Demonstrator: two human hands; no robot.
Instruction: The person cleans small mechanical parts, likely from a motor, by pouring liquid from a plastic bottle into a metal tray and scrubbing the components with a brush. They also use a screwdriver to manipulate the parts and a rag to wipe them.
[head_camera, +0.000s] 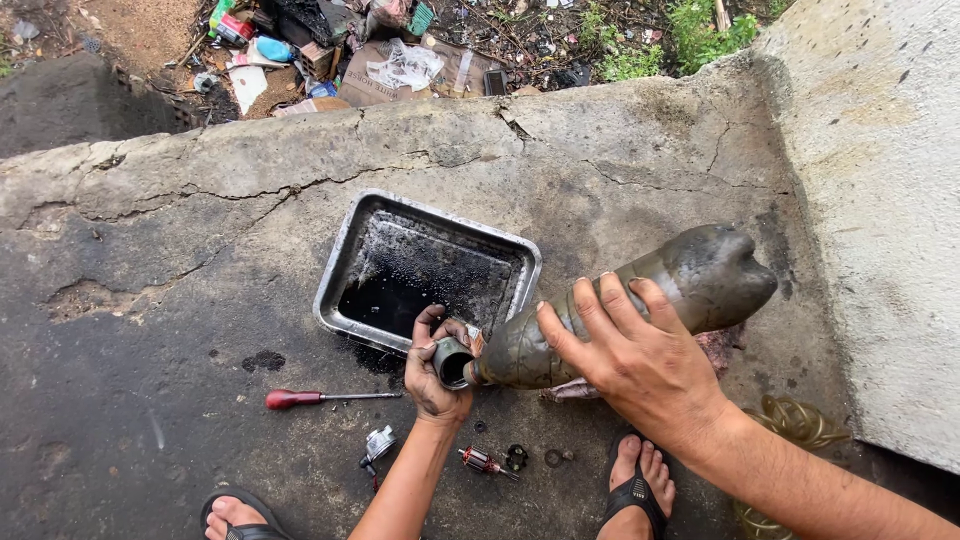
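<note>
At frame centre, the right hand (640, 365) grips a grimy plastic bottle (620, 310) tipped on its side, neck toward a small metal cylinder (452, 362) clasped in the left hand (432, 375), just below a steel tray (345, 260) of black oil. Judged risk: liquid overshooting the cylinder, spilling onto the concrete (150, 400) near 1 red-handled screwdriver (325, 398).

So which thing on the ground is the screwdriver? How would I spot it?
Find the square metal tray holding dark liquid on the cracked concrete floor. Just below its left corner lies the red-handled screwdriver, flat on the ground, left of the left hand. It's the only long thin tool with a red handle; the small parts nearby are short and stubby.
</note>
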